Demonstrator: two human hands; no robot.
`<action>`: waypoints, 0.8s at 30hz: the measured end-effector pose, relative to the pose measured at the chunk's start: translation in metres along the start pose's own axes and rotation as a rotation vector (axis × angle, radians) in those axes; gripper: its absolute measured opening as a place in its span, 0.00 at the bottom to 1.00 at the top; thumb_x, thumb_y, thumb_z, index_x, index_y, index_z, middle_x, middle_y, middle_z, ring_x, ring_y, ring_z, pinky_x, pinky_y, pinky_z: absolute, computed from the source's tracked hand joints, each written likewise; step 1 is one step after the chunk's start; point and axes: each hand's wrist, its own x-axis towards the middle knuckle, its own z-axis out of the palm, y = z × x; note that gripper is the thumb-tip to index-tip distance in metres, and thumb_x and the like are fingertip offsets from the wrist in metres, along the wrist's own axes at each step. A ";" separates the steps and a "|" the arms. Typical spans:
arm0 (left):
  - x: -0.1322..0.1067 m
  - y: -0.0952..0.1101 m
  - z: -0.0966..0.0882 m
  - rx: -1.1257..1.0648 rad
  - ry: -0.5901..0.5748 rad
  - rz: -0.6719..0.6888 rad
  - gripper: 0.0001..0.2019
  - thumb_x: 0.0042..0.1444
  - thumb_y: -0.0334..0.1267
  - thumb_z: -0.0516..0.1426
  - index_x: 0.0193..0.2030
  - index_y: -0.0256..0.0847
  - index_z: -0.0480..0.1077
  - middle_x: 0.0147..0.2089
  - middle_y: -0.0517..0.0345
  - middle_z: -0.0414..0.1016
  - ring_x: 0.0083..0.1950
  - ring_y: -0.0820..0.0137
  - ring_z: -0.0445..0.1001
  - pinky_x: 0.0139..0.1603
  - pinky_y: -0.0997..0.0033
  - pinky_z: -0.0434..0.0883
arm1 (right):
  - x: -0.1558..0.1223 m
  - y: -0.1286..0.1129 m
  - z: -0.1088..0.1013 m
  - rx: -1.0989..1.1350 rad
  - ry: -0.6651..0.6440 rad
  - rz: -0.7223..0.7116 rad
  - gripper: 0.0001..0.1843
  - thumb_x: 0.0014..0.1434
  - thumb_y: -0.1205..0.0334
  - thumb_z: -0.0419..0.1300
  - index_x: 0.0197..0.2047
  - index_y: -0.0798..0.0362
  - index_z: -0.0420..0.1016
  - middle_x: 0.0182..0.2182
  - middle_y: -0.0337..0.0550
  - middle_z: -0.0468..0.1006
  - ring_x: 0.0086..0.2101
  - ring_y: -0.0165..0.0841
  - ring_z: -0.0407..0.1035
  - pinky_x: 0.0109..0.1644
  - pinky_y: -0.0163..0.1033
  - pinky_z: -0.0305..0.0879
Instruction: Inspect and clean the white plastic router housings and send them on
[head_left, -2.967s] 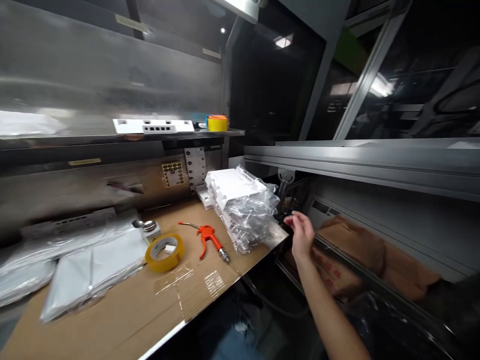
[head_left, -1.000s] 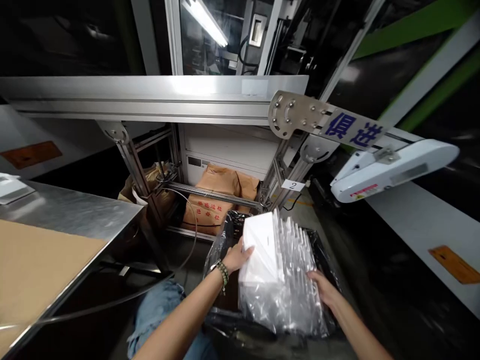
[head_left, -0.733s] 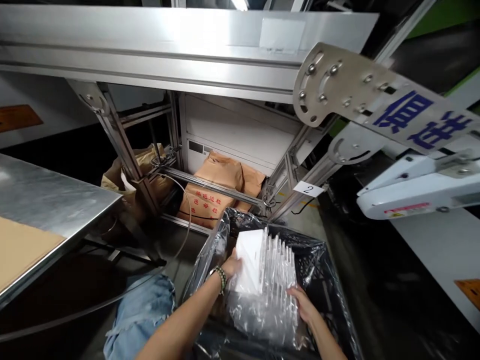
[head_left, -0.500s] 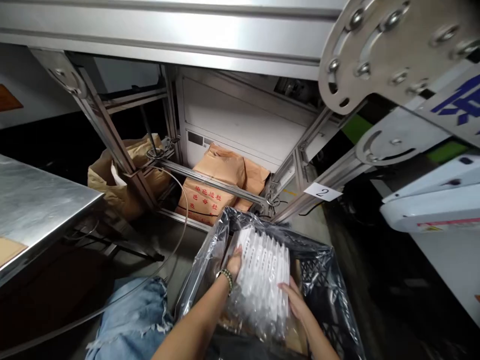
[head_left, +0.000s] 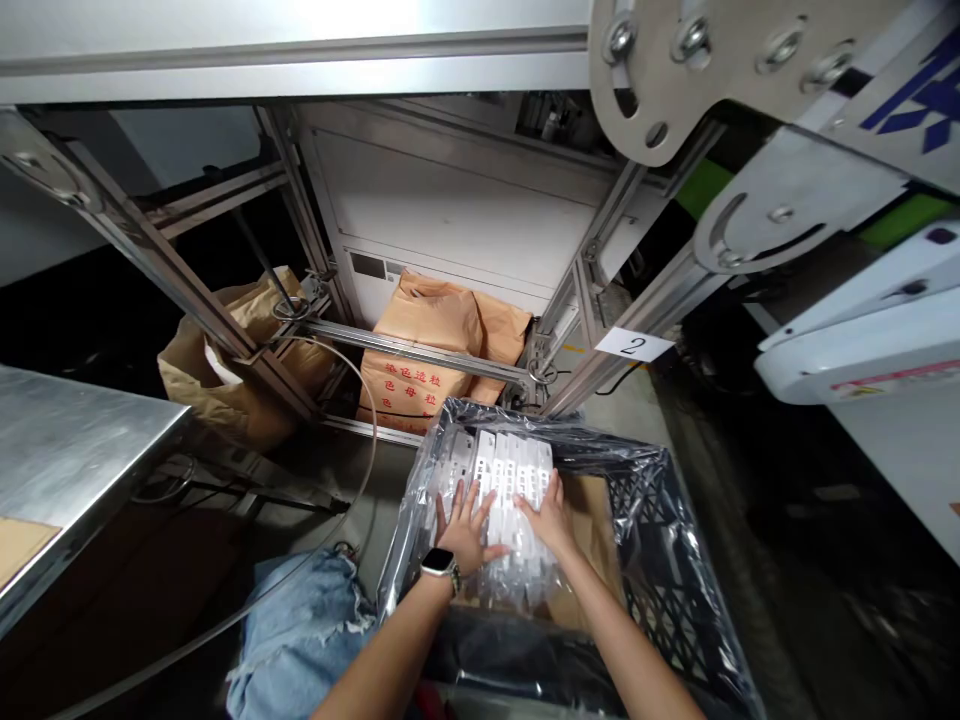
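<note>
Several white flat parts in clear plastic bags stand on edge in a row inside a black crate lined with clear plastic film. My left hand lies over the left part of the row, its fingers spread and touching the tops. On the right side of the row rests my right hand, fingers apart, thumb toward the parts. Neither hand is wrapped round a part. A sheet of brown cardboard shows under and to the right of the row.
Beyond the crate, an aluminium frame stands before brown paper sacks. A metal table is at the left, with a thin hose hanging near it. A sign with "2" marks a post. White machinery stands at the right.
The bagged parts have gone lower and left into the crate, against its left side. My hands have let go of their sides and now lie spread on them. The view has shifted slightly.
</note>
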 end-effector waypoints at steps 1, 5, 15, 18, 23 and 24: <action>-0.002 -0.006 0.002 0.044 -0.036 0.000 0.51 0.50 0.59 0.66 0.77 0.46 0.53 0.82 0.42 0.39 0.80 0.33 0.31 0.73 0.23 0.26 | 0.001 0.002 -0.004 -0.011 -0.003 0.023 0.57 0.63 0.34 0.54 0.79 0.59 0.33 0.75 0.69 0.46 0.71 0.59 0.54 0.68 0.57 0.61; -0.001 -0.018 0.003 0.172 -0.088 0.010 0.53 0.53 0.53 0.64 0.79 0.41 0.44 0.82 0.36 0.31 0.80 0.33 0.27 0.72 0.21 0.31 | -0.003 0.000 -0.008 -0.035 -0.031 0.062 0.52 0.65 0.35 0.53 0.80 0.52 0.37 0.76 0.63 0.43 0.71 0.61 0.52 0.69 0.60 0.57; 0.000 0.010 0.026 0.252 -0.230 0.413 0.55 0.54 0.50 0.61 0.80 0.47 0.30 0.83 0.54 0.34 0.82 0.56 0.34 0.76 0.34 0.24 | -0.010 0.002 -0.013 -0.065 -0.060 -0.036 0.48 0.67 0.40 0.53 0.80 0.48 0.37 0.78 0.56 0.39 0.74 0.55 0.43 0.72 0.58 0.54; -0.002 0.001 0.027 0.261 -0.183 0.366 0.47 0.60 0.49 0.56 0.80 0.43 0.36 0.82 0.53 0.37 0.82 0.56 0.35 0.76 0.34 0.21 | -0.014 0.018 -0.029 -0.064 -0.089 -0.060 0.48 0.66 0.36 0.53 0.80 0.45 0.39 0.78 0.53 0.35 0.74 0.52 0.46 0.71 0.55 0.57; -0.011 -0.010 0.020 0.270 -0.107 0.268 0.50 0.57 0.52 0.59 0.80 0.40 0.39 0.82 0.43 0.30 0.82 0.44 0.32 0.73 0.24 0.24 | -0.040 0.023 -0.030 -0.097 -0.138 -0.099 0.52 0.63 0.34 0.57 0.80 0.45 0.39 0.78 0.58 0.27 0.73 0.59 0.47 0.68 0.60 0.61; -0.012 -0.010 0.020 0.273 -0.109 0.281 0.52 0.55 0.52 0.61 0.80 0.42 0.39 0.82 0.44 0.28 0.82 0.44 0.30 0.74 0.25 0.26 | -0.045 0.022 -0.028 -0.107 -0.159 -0.147 0.54 0.61 0.35 0.60 0.80 0.45 0.40 0.78 0.56 0.26 0.74 0.58 0.43 0.69 0.59 0.58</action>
